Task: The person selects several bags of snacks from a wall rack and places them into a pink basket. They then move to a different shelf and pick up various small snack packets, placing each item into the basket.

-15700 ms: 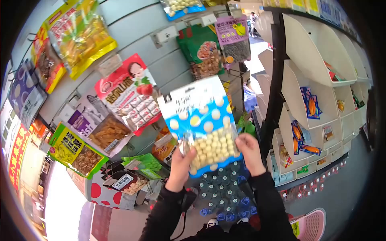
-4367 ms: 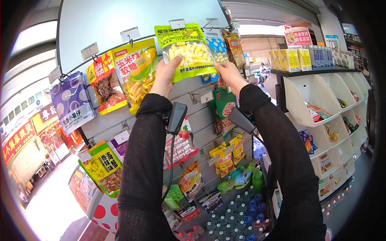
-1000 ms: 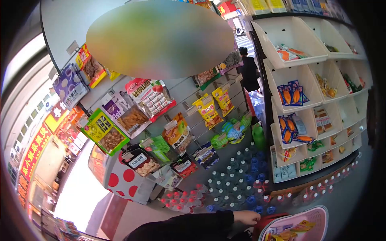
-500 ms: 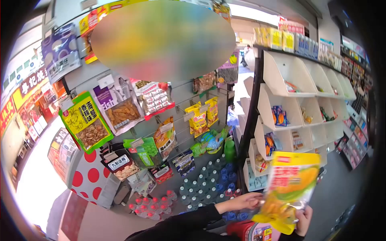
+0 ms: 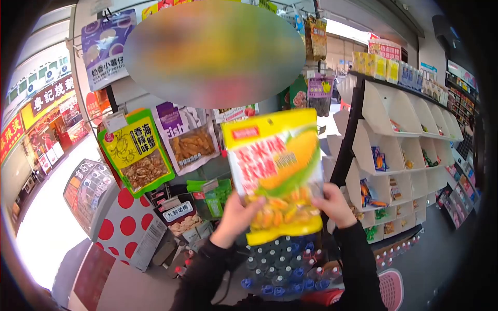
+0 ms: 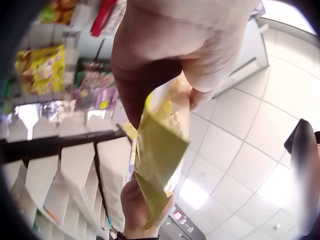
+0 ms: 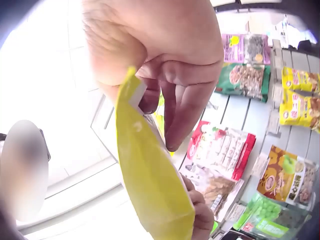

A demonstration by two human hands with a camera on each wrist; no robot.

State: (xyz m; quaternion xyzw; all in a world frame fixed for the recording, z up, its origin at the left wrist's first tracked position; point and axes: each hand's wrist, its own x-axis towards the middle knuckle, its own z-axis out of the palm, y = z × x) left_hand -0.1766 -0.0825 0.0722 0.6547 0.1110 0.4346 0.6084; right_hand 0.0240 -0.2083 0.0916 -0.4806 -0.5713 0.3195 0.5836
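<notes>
Both hands hold a yellow and white bag of corn gummy candy [image 5: 277,171], with a corn cob printed on its front and a see-through lower part. It is upright in front of the body. My left hand [image 5: 236,217] pinches the lower left edge, thumb on the front. On the opposite edge my right hand [image 5: 334,205] grips it the same way. The left wrist view looks along the bag [image 6: 160,145] from its edge, under the left hand [image 6: 175,35]. In the right wrist view the bag's yellow edge [image 7: 147,170] hangs below the right hand [image 7: 160,45].
Snack bags such as a green and yellow one [image 5: 137,153] hang on the slatted wall. White bins [image 5: 386,111] stand at the right, bottles [image 5: 275,262] on the floor below. A pink basket [image 5: 391,290] is at lower right. A blurred oval covers the upper wall.
A second ago one hand was at the basket. Half a second ago both hands held the corn candy bag low at the right; it has since moved up and left, to the centre.
</notes>
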